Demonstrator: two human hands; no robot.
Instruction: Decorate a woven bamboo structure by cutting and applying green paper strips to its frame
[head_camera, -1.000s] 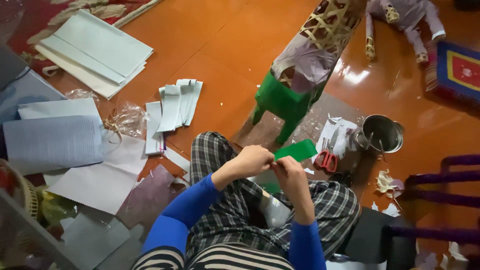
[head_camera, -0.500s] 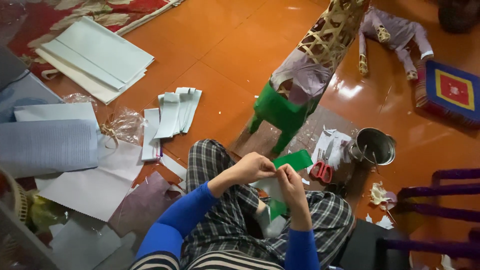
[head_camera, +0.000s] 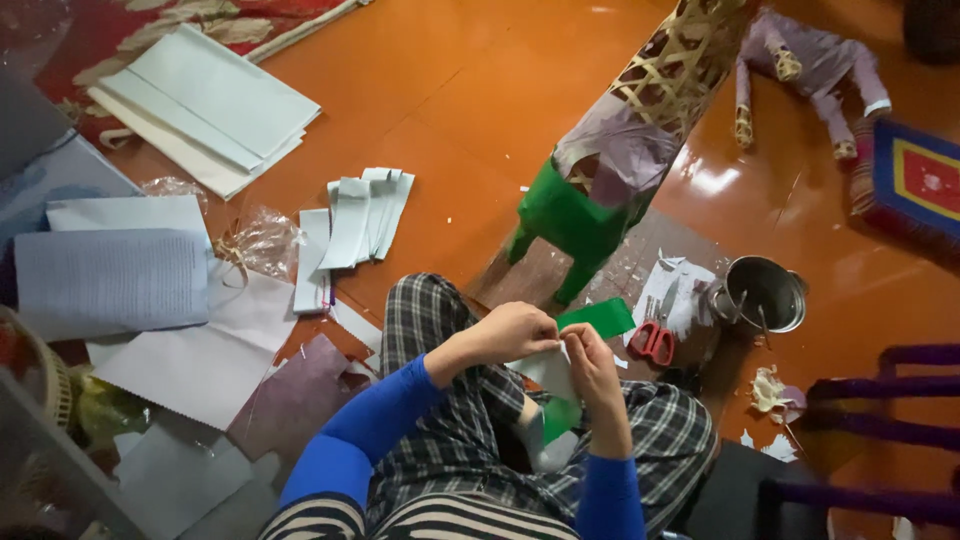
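Since a second ago both hands, left hand (head_camera: 515, 332) and right hand (head_camera: 590, 362), have drawn closer over the lap, pinching the flat green paper strip (head_camera: 598, 318), apparently folding it.

My left hand (head_camera: 515, 332) and right hand (head_camera: 590, 362) bare, no rings or watch visible. Long bright blue sleeves (head_camera: 365, 435) reach wrists. Black-and-white striped top (head_camera: 420, 520) beneath. Grey-and-white checked flannel trousers (head_camera: 450, 440) over legs.
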